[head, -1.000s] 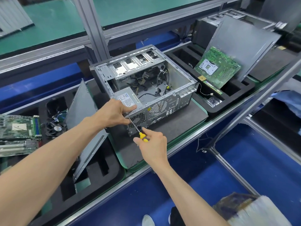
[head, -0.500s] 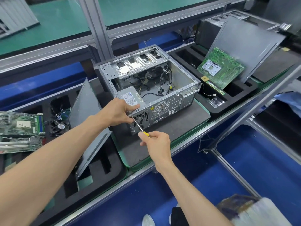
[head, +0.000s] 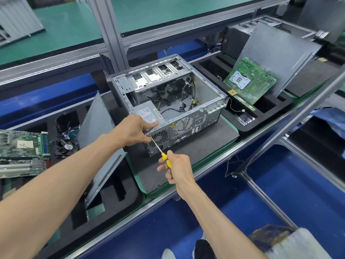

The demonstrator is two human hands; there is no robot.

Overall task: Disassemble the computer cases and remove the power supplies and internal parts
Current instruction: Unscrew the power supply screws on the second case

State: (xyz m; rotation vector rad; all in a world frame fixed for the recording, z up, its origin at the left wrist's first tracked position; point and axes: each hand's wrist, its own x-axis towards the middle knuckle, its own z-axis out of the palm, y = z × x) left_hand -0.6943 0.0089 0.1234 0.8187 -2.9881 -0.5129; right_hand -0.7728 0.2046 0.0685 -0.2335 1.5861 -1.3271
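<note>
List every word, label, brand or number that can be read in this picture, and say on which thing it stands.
None can be read.
Power supply label: print too small.
Small yellow sticker on the back of the computer case: blurred.
Fan sticker: blurred.
Right circuit board and left circuit board: markings too small.

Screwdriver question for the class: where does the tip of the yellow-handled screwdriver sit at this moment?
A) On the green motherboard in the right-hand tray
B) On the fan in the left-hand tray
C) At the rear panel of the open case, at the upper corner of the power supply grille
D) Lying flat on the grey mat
C: the right hand holds the screwdriver, with its tip at the open case rear panel beside the power supply, which the left hand grips.
</note>
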